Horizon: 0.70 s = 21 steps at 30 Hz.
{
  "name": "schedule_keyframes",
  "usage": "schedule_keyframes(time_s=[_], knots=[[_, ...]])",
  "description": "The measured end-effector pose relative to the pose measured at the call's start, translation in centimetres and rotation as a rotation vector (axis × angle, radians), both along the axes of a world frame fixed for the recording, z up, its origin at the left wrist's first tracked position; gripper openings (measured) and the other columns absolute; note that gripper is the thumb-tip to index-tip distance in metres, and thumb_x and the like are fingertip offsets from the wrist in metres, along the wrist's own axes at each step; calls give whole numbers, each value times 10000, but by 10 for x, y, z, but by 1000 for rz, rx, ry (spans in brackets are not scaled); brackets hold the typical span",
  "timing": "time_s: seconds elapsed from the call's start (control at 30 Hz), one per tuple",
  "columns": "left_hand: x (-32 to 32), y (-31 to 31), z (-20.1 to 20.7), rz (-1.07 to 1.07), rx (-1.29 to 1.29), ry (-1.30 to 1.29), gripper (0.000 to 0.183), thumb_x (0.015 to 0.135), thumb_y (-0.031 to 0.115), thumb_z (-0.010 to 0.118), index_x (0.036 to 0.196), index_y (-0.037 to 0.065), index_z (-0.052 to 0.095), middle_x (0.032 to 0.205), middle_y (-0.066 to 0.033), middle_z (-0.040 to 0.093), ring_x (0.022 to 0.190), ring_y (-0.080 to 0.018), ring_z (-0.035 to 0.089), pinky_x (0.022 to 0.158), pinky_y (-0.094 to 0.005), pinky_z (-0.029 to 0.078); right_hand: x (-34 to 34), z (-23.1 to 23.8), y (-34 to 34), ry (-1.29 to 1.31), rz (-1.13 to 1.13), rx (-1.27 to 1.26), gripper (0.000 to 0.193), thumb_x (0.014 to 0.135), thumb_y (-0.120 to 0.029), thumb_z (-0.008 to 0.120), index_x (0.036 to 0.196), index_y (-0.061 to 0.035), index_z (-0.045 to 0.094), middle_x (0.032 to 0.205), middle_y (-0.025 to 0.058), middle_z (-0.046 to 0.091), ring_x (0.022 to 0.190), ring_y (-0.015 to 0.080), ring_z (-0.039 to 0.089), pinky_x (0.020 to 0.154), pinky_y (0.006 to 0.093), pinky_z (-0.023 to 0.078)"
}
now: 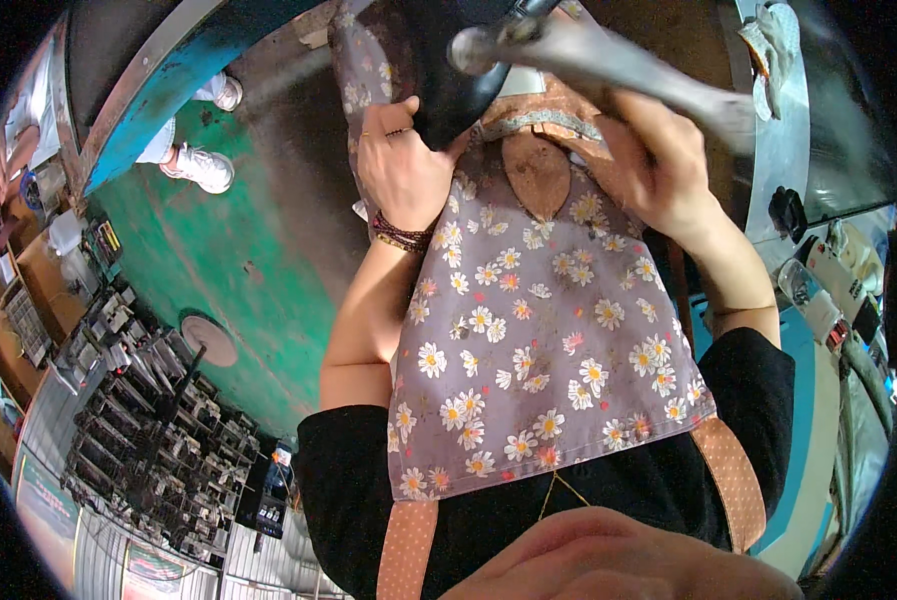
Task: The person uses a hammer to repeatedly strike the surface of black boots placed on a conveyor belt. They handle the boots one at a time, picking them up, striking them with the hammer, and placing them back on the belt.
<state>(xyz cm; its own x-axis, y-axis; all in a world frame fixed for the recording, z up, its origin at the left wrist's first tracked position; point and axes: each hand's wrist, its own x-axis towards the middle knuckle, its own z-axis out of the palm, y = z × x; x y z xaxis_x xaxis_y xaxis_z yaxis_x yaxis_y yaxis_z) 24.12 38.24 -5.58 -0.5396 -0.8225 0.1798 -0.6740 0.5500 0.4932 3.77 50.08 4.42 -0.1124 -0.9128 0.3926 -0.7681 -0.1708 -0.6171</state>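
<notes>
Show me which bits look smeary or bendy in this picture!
Head view: the silver tool by the right hand is smeared, like motion blur; the apron's daisies look clearer; the blue edge at upper left curves; the corners are black.

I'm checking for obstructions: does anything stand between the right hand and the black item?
Yes: the blurred metal tool held in the right hand lies between them, overlapping the black item in this view. Whether they touch is unclear.
</notes>
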Motion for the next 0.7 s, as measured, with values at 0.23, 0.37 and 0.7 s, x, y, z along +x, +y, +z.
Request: schedule_keyframes(time_s=[0.23,0.37,0.7], knots=[[1,-5,-4,-45,-36,127,566,561,295,880,979,36,600,940,-138,562,878,-346,580,779,-437,458,-1,-2,6,8,48,10,293,817,3,661,1104,-52,651,962,178,671,835,369,667,685,411,553],[0,-7,0,-2,-35,77,554,581,350,874,927,30,583,916,-142,564,856,-354,579,750,-424,459,-5,-19,6,76,99,286,365,825,-16,638,1181,-73,581,940,159,625,781,338,658,645,408,537],[1,-14,0,-28,-38,93,579,598,330,892,959,26,557,910,-146,582,871,-363,599,745,-430,479,-18,-42,15,166,158,317,294,780,74,629,1071,40,606,1027,232,654,960,408,656,755,420,541]])
